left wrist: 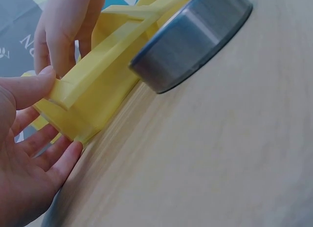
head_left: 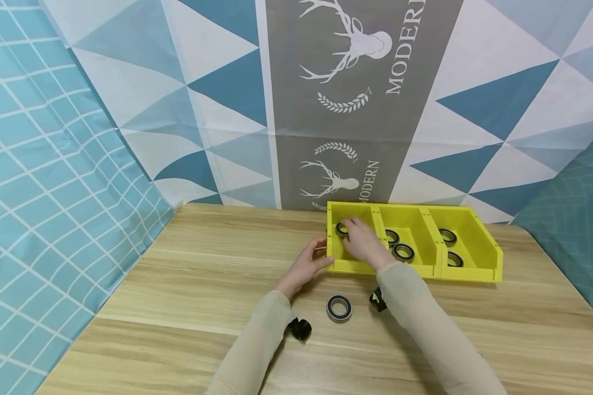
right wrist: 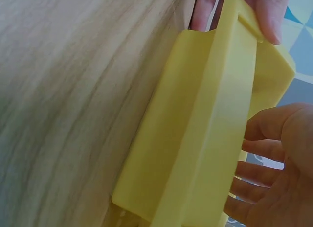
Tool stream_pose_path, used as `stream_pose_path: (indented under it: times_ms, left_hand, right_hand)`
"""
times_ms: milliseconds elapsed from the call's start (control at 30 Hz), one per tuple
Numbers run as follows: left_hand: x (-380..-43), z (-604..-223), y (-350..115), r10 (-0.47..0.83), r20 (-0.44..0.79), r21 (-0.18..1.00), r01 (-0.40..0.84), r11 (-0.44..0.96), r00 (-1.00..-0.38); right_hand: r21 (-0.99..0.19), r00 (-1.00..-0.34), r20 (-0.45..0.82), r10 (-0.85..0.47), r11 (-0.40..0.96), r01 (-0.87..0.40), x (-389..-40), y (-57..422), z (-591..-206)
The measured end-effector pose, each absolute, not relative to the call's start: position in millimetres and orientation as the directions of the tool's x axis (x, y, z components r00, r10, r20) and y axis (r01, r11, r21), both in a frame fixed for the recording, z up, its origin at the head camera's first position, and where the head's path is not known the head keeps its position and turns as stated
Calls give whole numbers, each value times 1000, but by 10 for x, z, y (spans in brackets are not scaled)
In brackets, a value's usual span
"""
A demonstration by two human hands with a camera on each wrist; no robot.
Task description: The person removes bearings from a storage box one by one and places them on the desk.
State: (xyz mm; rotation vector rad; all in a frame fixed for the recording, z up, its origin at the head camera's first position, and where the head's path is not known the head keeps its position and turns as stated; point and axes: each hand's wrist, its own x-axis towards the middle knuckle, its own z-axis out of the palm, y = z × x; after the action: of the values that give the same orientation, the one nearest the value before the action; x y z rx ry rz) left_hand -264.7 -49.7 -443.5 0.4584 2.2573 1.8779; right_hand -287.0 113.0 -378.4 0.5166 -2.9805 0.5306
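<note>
A yellow three-compartment parts bin (head_left: pixel 387 269) stands at the back of the table. My left hand (head_left: pixel 305 267) grips its left front corner; in the left wrist view the thumb lies on the rim and the fingers spread along the outer side. My right hand (head_left: pixel 363 241) reaches down into the left compartment, fingertips at a black-sealed ball bearing (head_left: pixel 340 230). In the right wrist view the bin's front wall hides the tips of the right hand (right wrist: pixel 279 163). Another bearing (head_left: pixel 339 308), with a steel outer ring, lies flat on the table between my forearms.
Two bearings (head_left: pixel 403 252) are in the middle compartment, and two more (head_left: pixel 447 237) in the right one. Black wrist cameras (head_left: pixel 300 329) hang beneath both sleeves. Patterned cloth (head_left: pixel 217 109) rises behind the wooden table (head_left: pixel 178 307) and at its sides.
</note>
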Motion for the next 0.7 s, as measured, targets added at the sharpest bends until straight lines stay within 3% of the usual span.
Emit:
stream_pose_path:
  times_ms: [700]
  left_hand:
    - [-2654, -4435, -500, 345, 60, 981, 120, 153, -937]
  right_hand:
    - [-299, -952, 62, -299, 904, -304, -3045, 1092, -3892]
